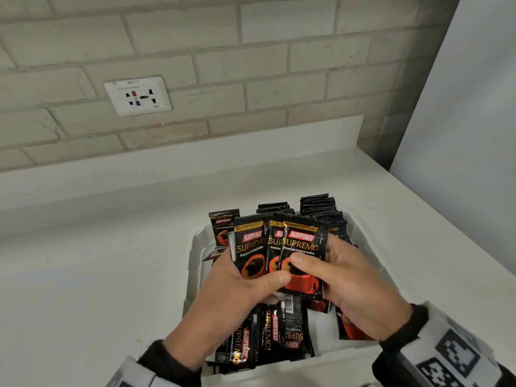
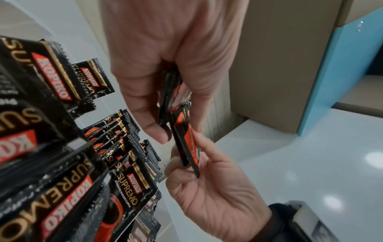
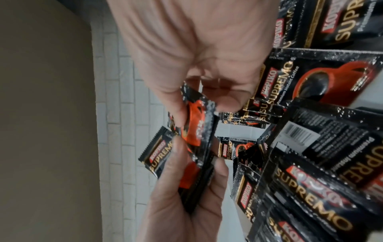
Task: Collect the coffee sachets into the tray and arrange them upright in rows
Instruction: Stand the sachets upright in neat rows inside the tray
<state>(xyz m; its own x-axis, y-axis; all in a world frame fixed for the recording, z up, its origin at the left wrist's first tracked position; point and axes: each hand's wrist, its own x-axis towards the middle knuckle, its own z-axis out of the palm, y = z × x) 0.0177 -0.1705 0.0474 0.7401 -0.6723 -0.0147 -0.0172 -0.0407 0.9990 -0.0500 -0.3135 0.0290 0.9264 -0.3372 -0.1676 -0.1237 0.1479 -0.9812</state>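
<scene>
Three black foil coffee sachets (image 1: 282,252), printed with a red cup and gold lettering, stand fanned and upright above the white plastic tray (image 1: 195,263), held between both hands. The left hand (image 1: 231,291) pinches the left side of the fan, its thumb pressed over the front of the sachets and its fingers hidden behind them. The right hand (image 1: 354,280) grips the right side, thumb lying across the front sachet, fingers curled round the back. The wrist views show the same pinch edge-on.

Inside the tray, at its far right corner, a row of upright sachets (image 1: 321,210) stands packed together; a shorter upright group (image 1: 275,208) stands at the far middle, and a single upright sachet (image 1: 223,227) at the far left. Loose flat sachets (image 1: 268,336) lie overlapping in the near part of the tray, beneath the hands.

The tray sits on a white countertop (image 1: 97,261). Beyond the tray, a white wall socket (image 1: 138,95) is set in the pale brick wall (image 1: 251,51).
</scene>
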